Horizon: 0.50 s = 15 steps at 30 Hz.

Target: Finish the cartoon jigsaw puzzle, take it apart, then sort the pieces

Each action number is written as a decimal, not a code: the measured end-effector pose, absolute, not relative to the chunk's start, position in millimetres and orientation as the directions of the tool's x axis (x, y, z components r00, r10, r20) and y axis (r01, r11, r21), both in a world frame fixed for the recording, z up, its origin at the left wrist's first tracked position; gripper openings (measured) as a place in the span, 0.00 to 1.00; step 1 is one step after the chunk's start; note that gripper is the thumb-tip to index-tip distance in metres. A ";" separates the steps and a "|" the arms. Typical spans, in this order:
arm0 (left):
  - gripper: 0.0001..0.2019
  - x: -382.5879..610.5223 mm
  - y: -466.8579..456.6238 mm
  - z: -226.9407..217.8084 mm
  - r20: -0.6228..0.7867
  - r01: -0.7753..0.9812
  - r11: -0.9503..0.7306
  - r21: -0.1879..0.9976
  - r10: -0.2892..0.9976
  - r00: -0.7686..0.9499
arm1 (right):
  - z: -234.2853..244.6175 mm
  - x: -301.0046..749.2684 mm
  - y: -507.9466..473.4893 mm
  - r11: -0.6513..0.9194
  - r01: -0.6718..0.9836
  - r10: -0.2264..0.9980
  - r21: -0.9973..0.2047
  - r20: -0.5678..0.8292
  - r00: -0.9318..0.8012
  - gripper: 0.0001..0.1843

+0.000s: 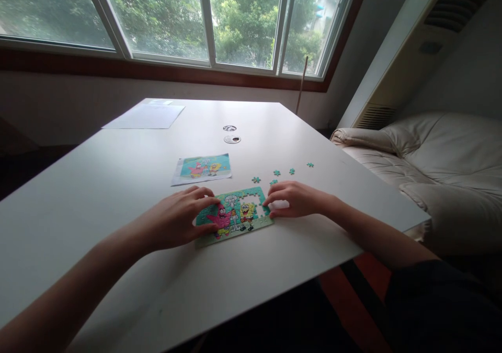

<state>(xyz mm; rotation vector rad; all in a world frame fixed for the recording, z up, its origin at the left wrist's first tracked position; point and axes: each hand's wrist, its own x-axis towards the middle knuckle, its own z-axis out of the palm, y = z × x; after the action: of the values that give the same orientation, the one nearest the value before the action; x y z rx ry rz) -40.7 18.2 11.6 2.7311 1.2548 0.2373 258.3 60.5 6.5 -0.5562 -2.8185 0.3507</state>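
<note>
At the puzzle's left end: my left hand (180, 213) spreads thumb and fingers apart, tips touching the puzzle (236, 218). Uneven pressure here could slide it or make its joints buckle.

Right edge: my right hand (292, 198) is loosely curled, fingertips and thumb at the border. I cannot tell whether a piece is pinched there. A tip catching that border could pull it loose.

Puzzle: it lies on the table (133, 175) between my hands, mostly joined, with a ragged opening right of centre. The narrow strip between opening and right edge looks weakest to me, so a sideways tug would likely part it there.

Loose pieces (277, 172): these lie scattered beyond my right hand, the nearest just past my fingers. My knuckles could knock them away, and their similar green makes one easy to mistake for another.

Printed picture (206, 167): it lies just beyond the puzzle and my left hand; a careless reach could skew it.

Round inserts (232, 139): two sit farther up the table, the nearer showing a dark hole. A flicked piece could drop in.
</note>
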 end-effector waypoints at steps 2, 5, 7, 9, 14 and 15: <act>0.23 -41.2 18.5 10.3 0.092 0.732 -0.649 0.207 0.758 0.646 | 7.0 257.5 59.7 0.895 0.338 0.400 -0.292 0.188 -0.897 0.13; 0.23 -41.8 19.1 9.7 0.091 0.731 -0.641 0.232 0.763 0.640 | 10.5 259.5 61.6 0.888 0.338 0.407 -0.312 0.190 -0.893 0.12; 0.23 -41.7 19.3 10.3 0.083 0.735 -0.637 0.234 0.766 0.638 | 14.4 264.6 66.6 0.874 0.367 0.444 -0.320 0.215 -0.870 0.12; 0.23 -41.4 19.1 11.2 0.076 0.736 -0.638 0.225 0.765 0.640 | 17.6 272.6 74.7 0.845 0.430 0.514 -0.319 0.260 -0.818 0.11; 0.23 -40.7 18.4 12.4 0.053 0.745 -0.636 0.199 0.766 0.640 | 14.7 291.3 96.5 0.764 0.570 0.644 -0.302 0.304 -0.702 0.08; 0.23 -40.6 18.5 12.3 0.049 0.746 -0.636 0.197 0.767 0.640 | 12.5 292.2 99.1 0.758 0.581 0.652 -0.298 0.296 -0.698 0.09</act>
<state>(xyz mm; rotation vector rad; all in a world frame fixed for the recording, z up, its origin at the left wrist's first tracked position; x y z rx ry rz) -40.6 18.5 12.3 2.6988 1.2547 0.1917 292.2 99.1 12.5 -0.9421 -2.5707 0.2548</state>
